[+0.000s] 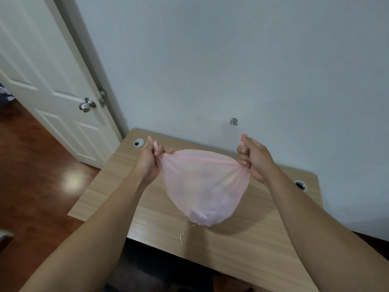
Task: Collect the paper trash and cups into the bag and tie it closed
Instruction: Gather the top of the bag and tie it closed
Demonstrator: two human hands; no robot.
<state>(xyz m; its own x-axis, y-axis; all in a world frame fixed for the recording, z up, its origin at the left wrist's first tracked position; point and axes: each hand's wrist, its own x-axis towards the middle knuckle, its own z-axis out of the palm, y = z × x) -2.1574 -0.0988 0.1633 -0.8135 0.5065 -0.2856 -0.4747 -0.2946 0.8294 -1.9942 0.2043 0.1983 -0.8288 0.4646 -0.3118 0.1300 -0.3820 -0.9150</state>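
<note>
1. Left hand (pixel 150 158) grips one gathered corner of the pink bag (pixel 203 186); right hand (pixel 253 160) grips the opposite corner. Both fists clamped on plastic, hands held well apart, top edge pulled taut between them.
2. Bag hangs between and below the hands, its bottom at or just above the wooden desk (pixel 242 245); contact unclear. Pale lumps show through the film, probably the paper and cups; can't identify items.
3. No loose trash seen on the desk apart from a thin string-like scrap (pixel 181 237) below the bag, nearer the left arm.
4. Judgement: collecting looks done, tying stage, no knot yet.
5. Risks: thin film may tear at either fist if pulled harder; a corner could slip out when the hands cross to knot, letting the mouth gape and contents spill; corners look short, so the knot may not hold.
6. Scrap could get left behind.
</note>
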